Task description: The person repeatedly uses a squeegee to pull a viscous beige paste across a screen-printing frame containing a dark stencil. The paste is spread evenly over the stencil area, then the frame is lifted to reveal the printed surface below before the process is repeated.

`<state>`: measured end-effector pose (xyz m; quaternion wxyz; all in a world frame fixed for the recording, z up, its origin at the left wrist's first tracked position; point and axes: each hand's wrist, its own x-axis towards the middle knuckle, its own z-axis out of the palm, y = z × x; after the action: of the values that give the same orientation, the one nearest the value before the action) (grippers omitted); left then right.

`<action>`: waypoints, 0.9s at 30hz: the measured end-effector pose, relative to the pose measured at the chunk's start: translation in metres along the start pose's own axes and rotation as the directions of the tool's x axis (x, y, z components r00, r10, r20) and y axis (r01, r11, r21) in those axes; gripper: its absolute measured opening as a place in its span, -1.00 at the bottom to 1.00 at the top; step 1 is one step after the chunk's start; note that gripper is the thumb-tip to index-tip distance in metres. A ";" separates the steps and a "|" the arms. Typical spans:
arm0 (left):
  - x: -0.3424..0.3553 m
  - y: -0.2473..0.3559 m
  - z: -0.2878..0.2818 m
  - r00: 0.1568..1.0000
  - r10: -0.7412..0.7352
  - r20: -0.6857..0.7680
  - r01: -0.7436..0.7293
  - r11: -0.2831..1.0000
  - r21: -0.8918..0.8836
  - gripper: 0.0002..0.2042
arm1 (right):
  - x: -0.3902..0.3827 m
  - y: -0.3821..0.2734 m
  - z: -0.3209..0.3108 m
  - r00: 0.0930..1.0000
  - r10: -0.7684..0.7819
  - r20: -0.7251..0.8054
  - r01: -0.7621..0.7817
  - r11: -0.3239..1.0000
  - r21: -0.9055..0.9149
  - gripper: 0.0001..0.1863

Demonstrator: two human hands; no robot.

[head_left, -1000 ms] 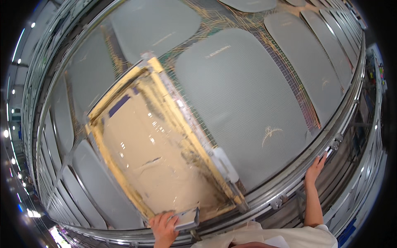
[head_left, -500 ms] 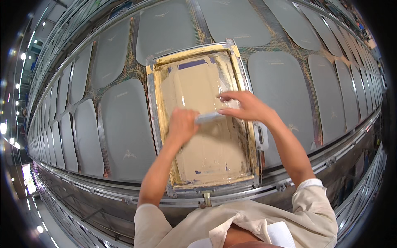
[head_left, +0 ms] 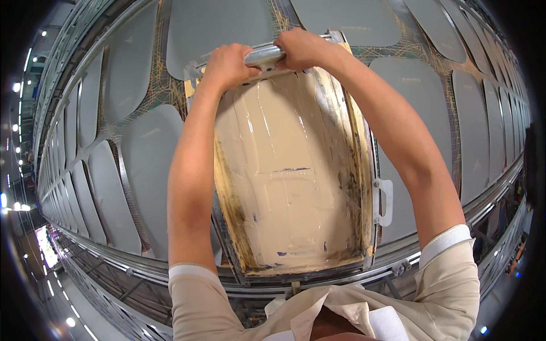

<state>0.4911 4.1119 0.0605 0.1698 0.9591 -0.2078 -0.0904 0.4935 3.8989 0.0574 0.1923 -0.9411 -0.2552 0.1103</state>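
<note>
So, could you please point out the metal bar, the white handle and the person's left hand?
Metal bar (head_left: 265,55): head view, middle of its length.
White handle (head_left: 388,203): head view, its outer grip.
Left hand (head_left: 227,65): head view, back of the hand.

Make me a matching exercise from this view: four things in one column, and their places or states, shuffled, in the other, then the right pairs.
1. Silvery bar
2. Beige paste
3. White handle
4. Grey panels

A. Laid out in rows
B. Gripped by left hand and right hand
C. On the right side of the frame
D. Spread inside the frame

Pairs: 1-B, 2-D, 3-C, 4-A
</note>
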 end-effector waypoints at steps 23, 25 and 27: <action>-0.415 0.160 0.116 0.967 0.182 -0.176 -0.189 0.982 -0.021 -0.76 | -0.383 -0.202 0.138 0.995 -0.042 -0.094 0.045 0.998 0.036 -0.61; -0.416 0.160 0.115 0.962 0.199 -0.188 -0.208 0.978 -0.033 -0.77 | -0.386 -0.203 0.141 0.994 -0.047 -0.099 0.048 0.999 0.007 -0.64; -0.410 0.155 0.112 0.977 0.195 -0.092 -0.199 0.979 -0.045 -0.78 | -0.382 -0.200 0.138 0.998 -0.046 -0.049 0.045 0.999 -0.015 -0.71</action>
<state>0.0389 4.1228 0.0555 0.2127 0.9318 -0.2917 -0.0371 0.0408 3.9003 0.0588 0.1947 -0.9388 -0.2725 0.0807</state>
